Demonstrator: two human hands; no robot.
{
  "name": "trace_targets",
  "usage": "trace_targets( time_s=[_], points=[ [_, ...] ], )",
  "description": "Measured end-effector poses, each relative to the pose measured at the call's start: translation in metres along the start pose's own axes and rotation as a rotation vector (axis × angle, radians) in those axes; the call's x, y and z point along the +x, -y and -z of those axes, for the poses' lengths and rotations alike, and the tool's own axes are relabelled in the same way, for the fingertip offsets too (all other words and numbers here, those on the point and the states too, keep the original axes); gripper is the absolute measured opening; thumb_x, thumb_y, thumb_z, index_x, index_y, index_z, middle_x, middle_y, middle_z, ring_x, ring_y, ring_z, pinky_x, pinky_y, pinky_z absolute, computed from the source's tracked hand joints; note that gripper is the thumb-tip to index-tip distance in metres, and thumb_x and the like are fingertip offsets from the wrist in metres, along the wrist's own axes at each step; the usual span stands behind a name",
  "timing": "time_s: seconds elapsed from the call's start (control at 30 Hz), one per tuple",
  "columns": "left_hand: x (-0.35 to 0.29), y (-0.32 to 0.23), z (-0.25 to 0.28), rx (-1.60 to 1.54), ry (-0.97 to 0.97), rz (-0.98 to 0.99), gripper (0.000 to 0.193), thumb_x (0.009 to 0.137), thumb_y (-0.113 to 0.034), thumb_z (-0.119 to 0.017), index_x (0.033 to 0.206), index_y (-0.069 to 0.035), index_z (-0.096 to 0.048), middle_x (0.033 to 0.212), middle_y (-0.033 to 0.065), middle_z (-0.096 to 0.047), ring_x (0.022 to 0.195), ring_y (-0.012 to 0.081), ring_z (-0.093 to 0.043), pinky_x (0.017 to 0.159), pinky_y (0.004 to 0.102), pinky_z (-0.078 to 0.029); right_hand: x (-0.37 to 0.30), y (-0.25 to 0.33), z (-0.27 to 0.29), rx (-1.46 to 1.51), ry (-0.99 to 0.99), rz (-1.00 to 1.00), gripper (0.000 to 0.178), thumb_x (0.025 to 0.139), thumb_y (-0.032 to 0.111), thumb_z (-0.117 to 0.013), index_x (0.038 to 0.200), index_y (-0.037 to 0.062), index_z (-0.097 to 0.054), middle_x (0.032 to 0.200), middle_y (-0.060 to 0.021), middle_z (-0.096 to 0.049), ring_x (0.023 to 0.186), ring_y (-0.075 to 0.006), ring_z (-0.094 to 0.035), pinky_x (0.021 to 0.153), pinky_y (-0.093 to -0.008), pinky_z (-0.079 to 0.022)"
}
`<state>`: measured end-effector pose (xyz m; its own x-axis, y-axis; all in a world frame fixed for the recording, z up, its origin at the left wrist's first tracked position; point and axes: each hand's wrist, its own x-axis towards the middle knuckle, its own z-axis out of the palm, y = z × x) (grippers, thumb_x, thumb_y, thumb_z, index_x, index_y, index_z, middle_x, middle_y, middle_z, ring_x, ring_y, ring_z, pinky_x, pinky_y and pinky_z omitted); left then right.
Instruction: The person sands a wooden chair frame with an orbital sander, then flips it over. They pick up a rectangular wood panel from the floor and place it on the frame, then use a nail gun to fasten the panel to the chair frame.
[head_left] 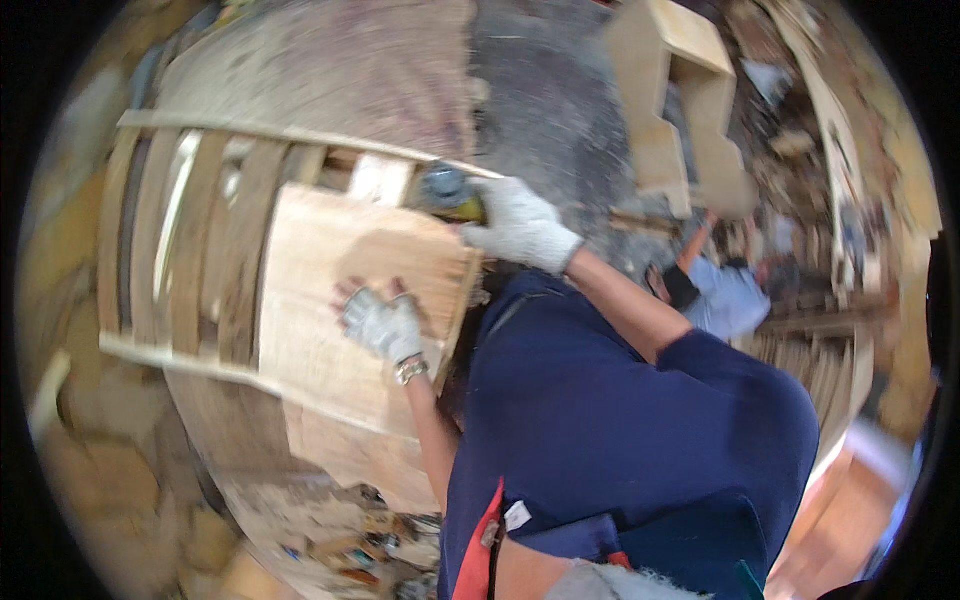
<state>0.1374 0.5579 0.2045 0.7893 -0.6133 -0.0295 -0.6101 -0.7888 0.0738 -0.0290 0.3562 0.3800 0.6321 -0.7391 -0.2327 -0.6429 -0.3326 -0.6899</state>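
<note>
My left hand [384,324], in a pale glove with bare fingertips and a watch at the wrist, lies flat with spread fingers on a light plywood panel [335,235]. The panel rests on a slatted wooden frame [205,240]. At the panel's upper right corner, my right hand [525,225], also in a whitish glove, is closed round a hand tool [447,185] with a dark round top and a yellow-green part. Blur and the glove hide the rest of the tool, so its exact kind does not show.
Beyond the frame lies a large wooden sheet [330,70]. A plywood box-like piece [665,100] stands on the grey floor [535,95] at the upper right. Another person in a light blue top [730,300] is at the right, by stacked wood. Scraps and small items litter the lower left.
</note>
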Motion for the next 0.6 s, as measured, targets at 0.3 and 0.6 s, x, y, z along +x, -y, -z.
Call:
trace_targets(
  time_s=[0.3, 0.6],
  points=[
    [-0.005, -0.003, 0.005, -0.155, -0.093, 0.034, 0.087, 0.093, -0.061, -0.057, 0.159, -0.009, -0.036, 0.167, 0.017, -0.029, 0.156, 0.0415, -0.015, 0.126, 0.0549, -0.009, 0.077, 0.032, -0.029, -0.183, 0.143, 0.21, 0.056, 0.082, 0.033, -0.075, 0.123, -0.0012, -0.059, 0.102, -0.0313, -0.069, 0.101, -0.0459, -0.068, 0.088, -0.0522, -0.053],
    [-0.001, -0.006, 0.02, -0.247, -0.036, 0.063, 0.085, 0.092, -0.056, -0.057, 0.159, -0.009, -0.034, 0.168, 0.0155, -0.027, 0.157, 0.0393, -0.011, 0.127, 0.0537, -0.005, 0.207, 0.113, -0.078, -0.187, 0.337, 0.282, 0.053, 0.082, 0.029, -0.067, 0.127, 0.0035, -0.059, 0.102, -0.0221, -0.073, 0.084, -0.0337, -0.074, 0.077, -0.0428, -0.059]
  ],
)
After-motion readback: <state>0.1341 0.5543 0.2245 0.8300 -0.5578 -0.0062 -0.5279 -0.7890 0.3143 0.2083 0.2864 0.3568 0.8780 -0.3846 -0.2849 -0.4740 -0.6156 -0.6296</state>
